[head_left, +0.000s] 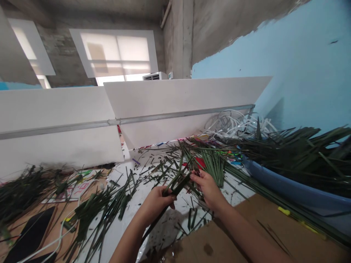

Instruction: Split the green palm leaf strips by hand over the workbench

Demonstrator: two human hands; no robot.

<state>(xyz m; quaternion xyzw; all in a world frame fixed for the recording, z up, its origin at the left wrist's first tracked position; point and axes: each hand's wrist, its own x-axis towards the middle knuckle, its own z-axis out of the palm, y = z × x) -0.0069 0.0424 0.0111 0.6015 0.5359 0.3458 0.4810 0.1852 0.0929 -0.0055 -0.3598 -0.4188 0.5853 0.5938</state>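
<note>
A long dark green leaf strip (181, 183) stretches between my two hands above the littered white surface. My left hand (159, 202) is closed around its lower part, with the thumb on top, and a tail of leaf hangs down past the wrist. At the upper end, my right hand (207, 188) pinches the strip between thumb and fingers. Behind the hands lie cut leaf pieces (164, 166) and a fan of green leaves (214, 164). A small red item (200, 163) shows just beyond my right fingertips.
A blue basin (263, 179) heaped with leaves stands at the right. Cardboard (246, 226) covers the near right. Leaf bundles (95, 204), a white cable (59, 237) and a dark flat panel (33, 232) lie left. White boards (178, 96) and coiled white strips (230, 122) stand behind.
</note>
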